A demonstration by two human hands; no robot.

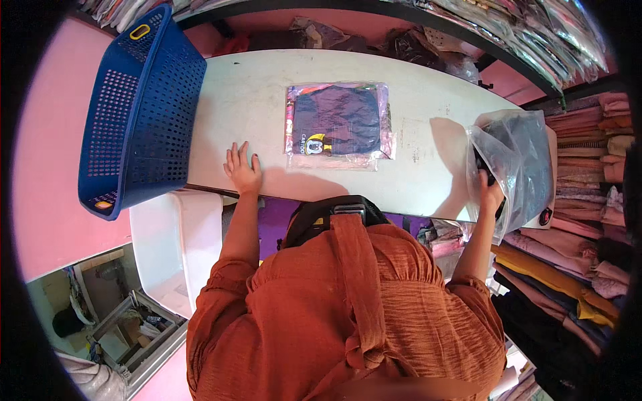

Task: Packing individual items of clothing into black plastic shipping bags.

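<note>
My left hand [243, 170] rests palm down near the front edge of the white table [225, 100], fingers apart and holding nothing. To its right lies a flat clear plastic packet [336, 123] with a folded dark navy garment inside, bearing a cartoon print and writing. At the table's right end, my right hand [490, 193] is at the mouth of a large clear plastic bag [526, 150]. Its fingers close around a dark item [482, 165] in the opening. The bag's film partly hides the fingertips and the rest of the dark contents.
A blue perforated plastic basket [160, 115] stands at the table's left end. Below it is a white plastic tub [165, 245]. Stacks of folded cloth [577, 170] line the right side. An overhead shelf [481, 40] at the back carries plastic-wrapped garments.
</note>
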